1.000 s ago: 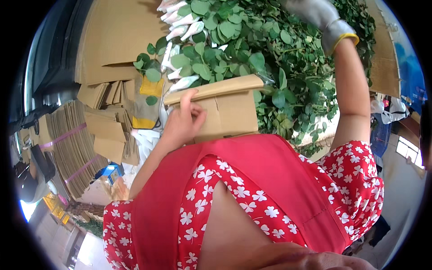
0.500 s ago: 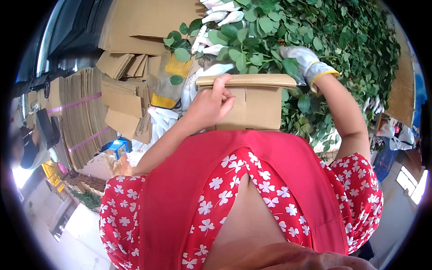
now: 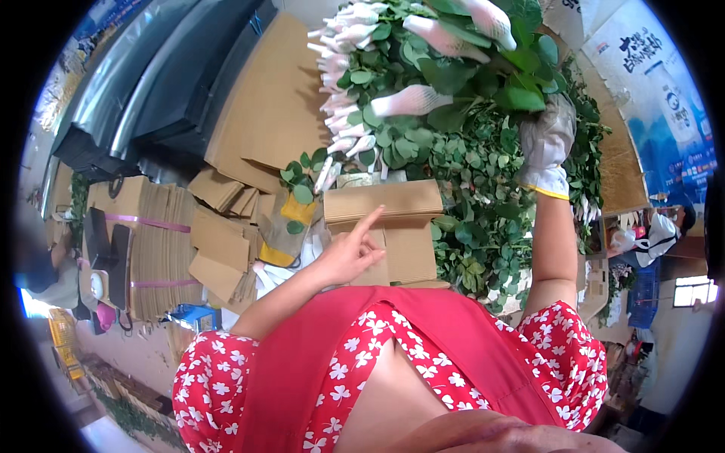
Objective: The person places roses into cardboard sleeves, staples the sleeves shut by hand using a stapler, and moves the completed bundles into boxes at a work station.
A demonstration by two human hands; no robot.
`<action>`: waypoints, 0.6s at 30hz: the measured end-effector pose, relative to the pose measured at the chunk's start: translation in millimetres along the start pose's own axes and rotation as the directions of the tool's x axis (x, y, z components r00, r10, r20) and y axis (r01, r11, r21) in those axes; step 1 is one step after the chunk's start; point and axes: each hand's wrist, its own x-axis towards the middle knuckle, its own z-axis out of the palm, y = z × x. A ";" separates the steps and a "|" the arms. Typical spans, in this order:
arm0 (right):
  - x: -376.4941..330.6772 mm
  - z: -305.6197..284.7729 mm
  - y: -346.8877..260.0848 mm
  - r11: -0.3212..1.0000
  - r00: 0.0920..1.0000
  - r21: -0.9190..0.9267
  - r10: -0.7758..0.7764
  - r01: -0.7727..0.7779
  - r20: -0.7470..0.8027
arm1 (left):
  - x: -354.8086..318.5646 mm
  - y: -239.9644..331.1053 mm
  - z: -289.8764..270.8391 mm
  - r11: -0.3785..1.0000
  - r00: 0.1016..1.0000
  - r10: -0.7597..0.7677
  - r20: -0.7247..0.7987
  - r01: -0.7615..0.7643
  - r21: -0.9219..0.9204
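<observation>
My bare left hand is over a folded piece of corrugated cardboard. Its index finger stretches out onto the cardboard's raised flap, the other fingers are curled, and it holds nothing. A white and grey glove with a yellow cuff covers my right hand, raised at the far right. Its fingers close round the leafy stems of several roses, partly hidden by leaves. Their heads, wrapped in white mesh nets, point left, above a big heap of leafy stems.
Left of the cardboard lie a grey and yellow glove and loose cardboard pieces. Strapped cardboard stacks stand farther left. Black sheet-like stacks are at the far left, beside large cardboard sheets. A printed blue box is at the far right.
My right hand has risen from the heap of stems, bringing up netted roses. The cardboard's flap now lies tilted toward me, with my left index finger stretched onto it. The view has shifted.
</observation>
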 end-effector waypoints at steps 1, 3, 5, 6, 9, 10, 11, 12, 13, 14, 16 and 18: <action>3.7 -0.6 -19.8 0.993 0.996 0.104 0.061 -0.054 -0.061 | -0.2 5.2 -13.7 0.892 0.997 0.060 0.042 -0.035 -0.452; -8.9 0.1 -28.3 0.974 0.988 0.199 0.126 -0.107 -0.090 | 19.2 3.6 -25.0 0.345 0.988 0.131 -0.082 -0.123 -0.930; -38.0 14.3 -36.1 0.998 0.996 0.061 -0.022 0.017 0.085 | 41.3 38.8 -61.9 0.142 0.966 0.134 -0.220 -0.239 -0.961; -46.3 14.1 -49.8 0.997 0.975 0.001 -0.080 0.082 0.205 | 46.5 39.6 -71.6 -0.087 0.965 0.162 -0.207 -0.194 -0.977; -50.0 -26.0 -129.0 0.988 0.885 0.119 -0.138 0.094 0.445 | 35.3 13.4 -81.7 -0.207 0.970 0.078 -0.230 -0.210 -0.955; -48.8 -39.8 -144.0 0.961 0.851 0.274 -0.112 -0.038 0.513 | 32.3 12.6 -77.6 -0.239 0.961 0.073 -0.266 -0.242 -0.940; -49.8 -48.9 -152.7 0.906 0.810 0.381 -0.078 -0.186 0.581 | 35.5 15.1 -72.1 -0.278 0.955 0.092 -0.283 -0.248 -0.928; -55.1 -49.0 -161.2 0.918 0.815 0.394 -0.191 -0.050 0.548 | 34.2 17.7 -66.7 -0.257 0.950 0.026 -0.311 -0.295 -0.920; -60.5 -48.3 -167.4 0.913 0.804 0.399 -0.300 0.085 0.514 | 33.8 24.7 -62.5 -0.255 0.952 0.029 -0.303 -0.286 -0.924; -66.1 -34.9 -175.4 0.891 0.851 0.450 -0.279 0.057 0.445 | 34.1 32.5 -61.8 -0.265 0.949 0.042 -0.312 -0.291 -0.919; -63.1 -9.3 -182.1 0.855 0.952 0.517 -0.188 0.038 0.240 | 33.1 42.8 -61.7 -0.442 0.941 0.197 -0.275 -0.165 -0.881; -58.8 2.5 -177.1 0.832 0.985 0.549 -0.152 0.084 0.080 | 26.9 43.0 -65.8 -0.186 0.911 0.296 -0.287 -0.240 -0.953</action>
